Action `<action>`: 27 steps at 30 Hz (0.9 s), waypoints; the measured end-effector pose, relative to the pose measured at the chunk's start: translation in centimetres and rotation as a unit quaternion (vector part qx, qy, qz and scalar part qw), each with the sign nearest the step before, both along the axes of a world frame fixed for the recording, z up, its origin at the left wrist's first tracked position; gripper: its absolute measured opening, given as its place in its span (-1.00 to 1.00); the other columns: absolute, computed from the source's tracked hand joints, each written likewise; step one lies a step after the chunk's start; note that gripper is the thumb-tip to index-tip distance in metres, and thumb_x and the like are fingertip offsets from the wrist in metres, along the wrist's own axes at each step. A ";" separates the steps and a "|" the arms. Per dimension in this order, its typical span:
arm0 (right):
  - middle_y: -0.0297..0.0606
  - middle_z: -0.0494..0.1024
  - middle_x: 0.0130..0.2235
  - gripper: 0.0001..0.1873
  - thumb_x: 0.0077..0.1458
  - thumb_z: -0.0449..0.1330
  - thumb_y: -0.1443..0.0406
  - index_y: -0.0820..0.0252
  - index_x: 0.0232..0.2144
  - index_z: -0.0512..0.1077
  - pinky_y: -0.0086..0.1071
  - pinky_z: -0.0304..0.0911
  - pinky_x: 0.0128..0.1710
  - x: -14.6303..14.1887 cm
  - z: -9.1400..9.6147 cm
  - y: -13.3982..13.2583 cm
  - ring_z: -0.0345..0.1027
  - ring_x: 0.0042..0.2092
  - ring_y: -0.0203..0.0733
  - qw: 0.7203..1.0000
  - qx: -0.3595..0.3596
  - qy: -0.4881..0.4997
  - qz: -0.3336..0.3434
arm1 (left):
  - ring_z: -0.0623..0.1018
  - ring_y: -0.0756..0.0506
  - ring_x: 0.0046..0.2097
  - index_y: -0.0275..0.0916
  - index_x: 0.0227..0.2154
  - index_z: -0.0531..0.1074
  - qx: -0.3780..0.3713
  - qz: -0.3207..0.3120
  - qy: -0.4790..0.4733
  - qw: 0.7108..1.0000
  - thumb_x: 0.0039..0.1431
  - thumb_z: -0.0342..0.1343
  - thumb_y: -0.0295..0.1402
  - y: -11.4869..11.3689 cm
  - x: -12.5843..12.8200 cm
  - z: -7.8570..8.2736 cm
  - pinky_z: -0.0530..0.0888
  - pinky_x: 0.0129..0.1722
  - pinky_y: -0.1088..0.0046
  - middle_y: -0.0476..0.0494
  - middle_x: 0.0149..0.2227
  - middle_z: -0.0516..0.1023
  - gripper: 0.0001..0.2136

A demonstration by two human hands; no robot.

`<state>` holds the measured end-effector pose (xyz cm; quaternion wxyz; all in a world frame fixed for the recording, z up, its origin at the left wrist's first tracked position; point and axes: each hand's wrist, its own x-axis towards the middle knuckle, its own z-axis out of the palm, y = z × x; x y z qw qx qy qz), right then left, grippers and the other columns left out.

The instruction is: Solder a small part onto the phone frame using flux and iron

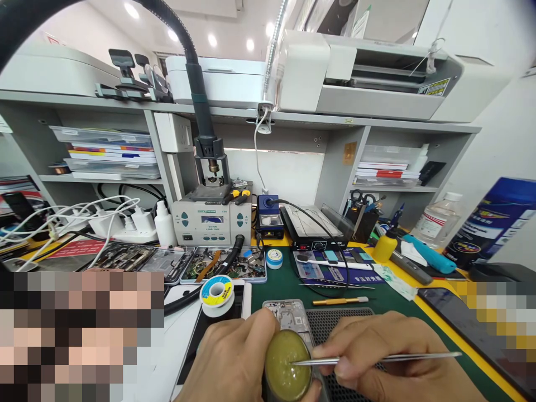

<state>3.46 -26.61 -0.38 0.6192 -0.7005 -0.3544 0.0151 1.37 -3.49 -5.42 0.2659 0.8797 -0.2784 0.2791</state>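
My left hand [228, 363] is wrapped round a small round tin of yellow-green paste [287, 365] at the bottom centre. My right hand [377, 357] pinches metal tweezers [377, 359], whose tips dip into the paste's surface. Just behind the tin, an opened phone frame [293, 315] lies on the green mat [285, 282]. Part of the tin is hidden by my left fingers.
A solder spool [216, 293] sits left of the phone frame on a white phone. Behind stand a hot-air station [211, 220], a blue soldering station [268, 215], a heating plate [312, 226], parts trays [226, 265], a yellow bottle [385, 245] and a dark phone [473, 329] at right.
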 end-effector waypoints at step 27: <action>-0.33 0.75 -0.23 -0.88 0.11 0.44 0.30 -0.10 -0.30 0.71 -0.40 0.58 -0.08 -0.1 -0.7 -1.0 0.66 -0.15 -0.09 0.994 -0.069 0.055 -0.069 | 0.47 -0.05 -0.56 -0.13 -0.28 0.24 0.008 0.035 -0.016 0.999 0.11 0.22 -0.20 0.0 0.0 -0.1 0.36 -0.63 0.40 0.12 -0.51 0.44 -0.73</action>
